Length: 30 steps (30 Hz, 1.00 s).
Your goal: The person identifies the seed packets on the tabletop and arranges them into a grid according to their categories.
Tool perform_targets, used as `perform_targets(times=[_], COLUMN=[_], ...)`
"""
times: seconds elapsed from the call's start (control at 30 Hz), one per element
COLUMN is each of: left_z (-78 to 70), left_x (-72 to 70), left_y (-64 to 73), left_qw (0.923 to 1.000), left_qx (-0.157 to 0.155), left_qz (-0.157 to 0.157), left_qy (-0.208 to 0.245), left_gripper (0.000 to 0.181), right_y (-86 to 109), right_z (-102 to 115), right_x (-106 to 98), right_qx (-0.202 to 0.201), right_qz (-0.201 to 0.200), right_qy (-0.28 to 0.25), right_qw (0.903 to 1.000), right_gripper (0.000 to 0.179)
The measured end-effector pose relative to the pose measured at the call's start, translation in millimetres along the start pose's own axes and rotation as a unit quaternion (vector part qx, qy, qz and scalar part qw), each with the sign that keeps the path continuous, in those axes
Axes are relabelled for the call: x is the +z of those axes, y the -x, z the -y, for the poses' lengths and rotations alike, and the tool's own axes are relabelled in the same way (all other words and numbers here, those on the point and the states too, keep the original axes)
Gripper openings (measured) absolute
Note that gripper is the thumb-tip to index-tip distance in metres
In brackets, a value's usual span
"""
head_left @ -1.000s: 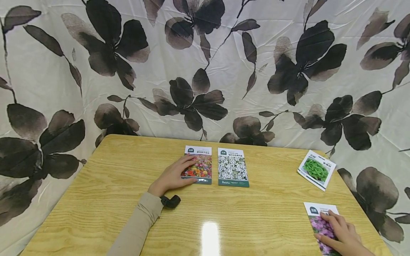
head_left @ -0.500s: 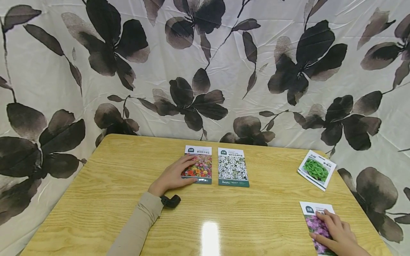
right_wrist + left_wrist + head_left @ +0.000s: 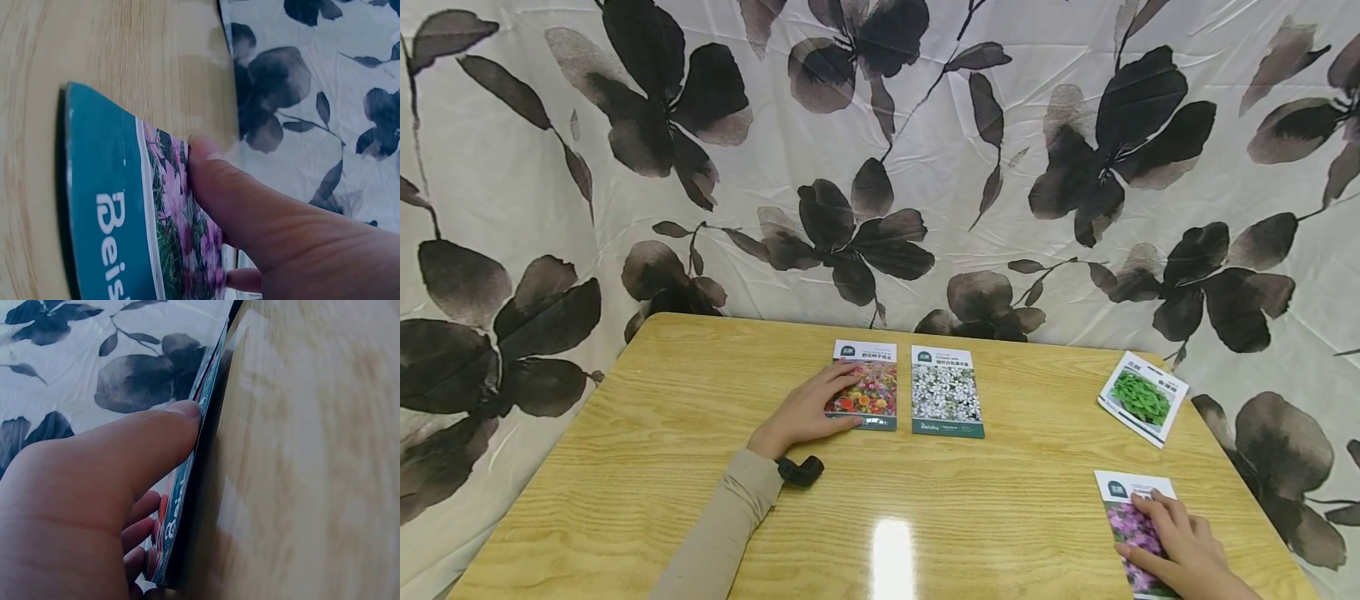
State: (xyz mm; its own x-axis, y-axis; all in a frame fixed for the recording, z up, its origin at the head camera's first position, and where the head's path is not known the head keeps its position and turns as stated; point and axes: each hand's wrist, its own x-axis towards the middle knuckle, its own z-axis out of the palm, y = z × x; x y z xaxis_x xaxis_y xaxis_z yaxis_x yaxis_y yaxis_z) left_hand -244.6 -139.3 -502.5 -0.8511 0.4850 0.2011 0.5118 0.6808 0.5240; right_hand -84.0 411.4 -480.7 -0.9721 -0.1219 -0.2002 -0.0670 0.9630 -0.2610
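Wood-grain table [image 3: 647,433] carries four seed packets. The left hand [image 3: 801,412] rests on the multicolour flower packet [image 3: 868,392], fingers laid fairly straight over its left part and the thumb against its near edge, pinning it flat; the white flower packet [image 3: 946,393] lies just beside it on the far side from the palm. The right hand [image 3: 1180,554] lies on the purple flower packet [image 3: 1131,521], fingers straight across the print and the thumb at its side edge, pressing rather than clamping. The green leaf packet [image 3: 1142,397] sits beyond that hand, apart, near the table corner.

Judged step: sliding the purple packet toward the row. Next, keep downward pressure and steer it past the reflective patch to the open side of the white packet.
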Motion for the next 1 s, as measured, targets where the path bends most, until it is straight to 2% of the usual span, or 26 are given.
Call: perform_targets(times=[0.5, 1.0], left_z=[0.8, 3.3], left_x=[-0.2, 1.5], left_y=[-0.1, -1.3], left_qw=[1.0000, 1.0000], left_qx=[-0.004, 0.000], left_qz=[0.001, 0.000], left_qy=[-0.008, -0.007], left_gripper=[0.077, 0.078], right_y=[-6.4, -6.7], right_z=[16.4, 37.9], right_x=[-1.1, 2.3], right_qx=[0.019, -0.014], right_qz=[0.030, 0.001], right_qy=[0.006, 0.044], right_qw=[0.9993, 0.9989], right_gripper=[0.087, 0.081])
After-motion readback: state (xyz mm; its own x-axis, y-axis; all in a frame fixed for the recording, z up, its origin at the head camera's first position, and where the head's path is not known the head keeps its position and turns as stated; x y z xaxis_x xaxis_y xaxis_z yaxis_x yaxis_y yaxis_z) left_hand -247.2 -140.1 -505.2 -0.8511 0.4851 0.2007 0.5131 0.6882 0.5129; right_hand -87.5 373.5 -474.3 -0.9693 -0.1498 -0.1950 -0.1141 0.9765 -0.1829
